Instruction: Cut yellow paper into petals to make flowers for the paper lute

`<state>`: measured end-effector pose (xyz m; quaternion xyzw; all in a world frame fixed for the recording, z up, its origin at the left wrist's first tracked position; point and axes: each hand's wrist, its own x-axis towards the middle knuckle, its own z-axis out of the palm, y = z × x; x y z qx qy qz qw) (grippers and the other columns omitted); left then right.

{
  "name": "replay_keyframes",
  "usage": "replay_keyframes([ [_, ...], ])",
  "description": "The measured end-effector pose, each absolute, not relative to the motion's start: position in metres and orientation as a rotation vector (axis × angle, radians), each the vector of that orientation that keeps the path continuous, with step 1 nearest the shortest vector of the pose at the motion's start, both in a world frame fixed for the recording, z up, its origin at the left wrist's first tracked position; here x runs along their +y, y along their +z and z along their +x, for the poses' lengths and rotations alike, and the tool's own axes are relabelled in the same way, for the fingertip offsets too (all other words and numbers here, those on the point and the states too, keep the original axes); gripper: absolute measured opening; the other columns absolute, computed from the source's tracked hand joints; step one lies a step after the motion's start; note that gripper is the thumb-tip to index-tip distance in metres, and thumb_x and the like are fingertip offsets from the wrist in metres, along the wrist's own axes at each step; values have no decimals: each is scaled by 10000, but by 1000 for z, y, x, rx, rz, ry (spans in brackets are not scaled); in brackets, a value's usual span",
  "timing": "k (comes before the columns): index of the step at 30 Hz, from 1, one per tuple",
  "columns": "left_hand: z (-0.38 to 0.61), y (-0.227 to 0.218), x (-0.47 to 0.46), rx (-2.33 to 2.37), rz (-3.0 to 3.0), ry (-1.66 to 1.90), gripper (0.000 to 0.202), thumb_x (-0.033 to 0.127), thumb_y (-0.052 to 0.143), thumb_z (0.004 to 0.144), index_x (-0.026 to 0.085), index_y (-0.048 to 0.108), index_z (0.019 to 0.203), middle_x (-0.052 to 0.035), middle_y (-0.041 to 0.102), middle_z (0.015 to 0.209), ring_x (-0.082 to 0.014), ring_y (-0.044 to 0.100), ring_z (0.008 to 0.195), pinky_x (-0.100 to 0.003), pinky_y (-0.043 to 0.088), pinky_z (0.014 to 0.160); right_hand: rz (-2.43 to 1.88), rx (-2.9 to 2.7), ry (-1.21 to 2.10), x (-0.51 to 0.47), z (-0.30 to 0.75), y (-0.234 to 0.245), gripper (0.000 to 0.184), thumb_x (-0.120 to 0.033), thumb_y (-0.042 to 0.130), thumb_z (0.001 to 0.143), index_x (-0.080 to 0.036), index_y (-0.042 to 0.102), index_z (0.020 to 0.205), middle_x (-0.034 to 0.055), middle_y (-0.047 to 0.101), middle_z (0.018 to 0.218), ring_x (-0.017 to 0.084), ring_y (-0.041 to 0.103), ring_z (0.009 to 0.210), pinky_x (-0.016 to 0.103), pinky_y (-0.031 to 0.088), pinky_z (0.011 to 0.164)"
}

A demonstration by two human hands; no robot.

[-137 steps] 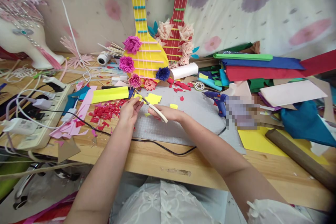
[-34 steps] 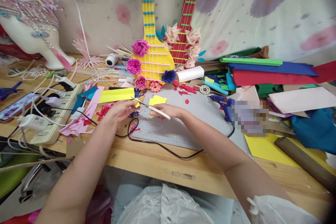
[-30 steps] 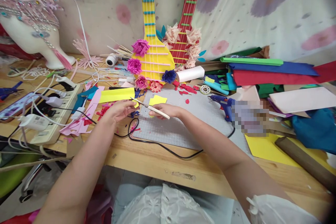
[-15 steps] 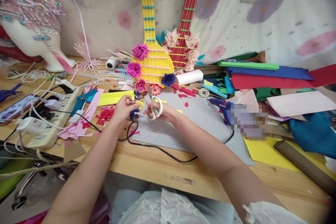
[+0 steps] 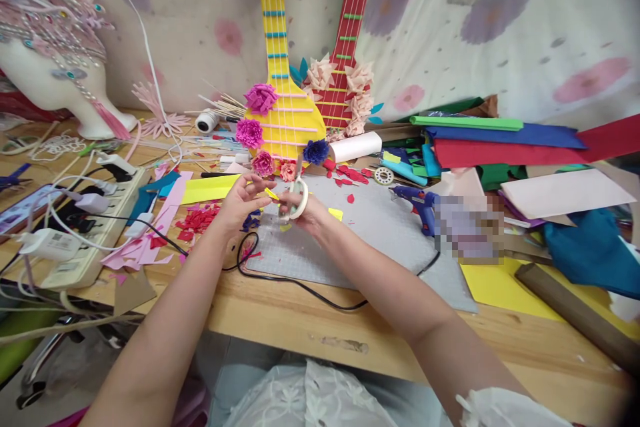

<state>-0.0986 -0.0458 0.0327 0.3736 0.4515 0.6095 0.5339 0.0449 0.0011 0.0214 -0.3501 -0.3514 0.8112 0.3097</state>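
Scissors (image 5: 303, 192) gripped in the right hand (image 5: 311, 215), blades pointing up before the coral flower (image 5: 288, 171), could snag its petals if that wrist swings forward, while the yellow piece (image 5: 271, 194) pinched by the left hand (image 5: 238, 205) may crease if squeezed.

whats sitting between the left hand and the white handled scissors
In the head view, a small yellow paper piece and fingertips of the right hand lie between the left hand and the scissors.
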Motion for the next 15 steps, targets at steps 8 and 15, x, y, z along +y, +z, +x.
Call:
replay_keyframes([
  [8, -62, 22, -46, 1133, 419, 1544, 259, 164, 711, 612, 158, 496, 757, -28, 662, 803, -138, 647, 769, -288, 499, 760, -1189, -1384, 1173, 1, 48, 0, 256, -328, 574, 716, -226, 383, 852, -30, 514, 744, 110, 516, 670, 237, 423, 639],
  [15, -40, 24, -37, 1175, 246, 1703, 301, 30, 663, 601, 172, 426, 719, 20, 615, 657, -100, 605, 620, -261, 495, 676, -1203, -1458, 1035, -7, 47, 2, 240, -341, 556, 734, -223, 387, 857, -12, 552, 785, 139, 552, 702, 274, 425, 676],
])
